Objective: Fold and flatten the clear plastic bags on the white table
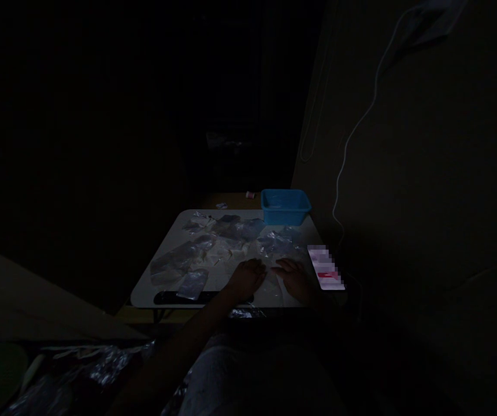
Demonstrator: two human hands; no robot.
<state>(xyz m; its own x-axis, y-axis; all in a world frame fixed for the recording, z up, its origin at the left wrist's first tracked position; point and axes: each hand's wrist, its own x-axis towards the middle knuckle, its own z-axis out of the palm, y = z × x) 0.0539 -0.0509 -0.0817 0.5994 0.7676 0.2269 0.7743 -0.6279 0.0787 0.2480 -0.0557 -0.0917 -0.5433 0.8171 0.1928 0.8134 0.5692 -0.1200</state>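
Film (pixel 273 289) is lying on the bench (pixel 143 293) between left hand (pixel 247 277) and right hand (pixel 294 279), presumably for two-sided steadying; whether either hand is gripping cannot be told.

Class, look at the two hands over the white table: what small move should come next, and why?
Probably the left hand should pinch the clear plastic while the right hand steadies it: the plastic lies between the two hands, both close to it, though it is too dark to tell whether either has hold of it.
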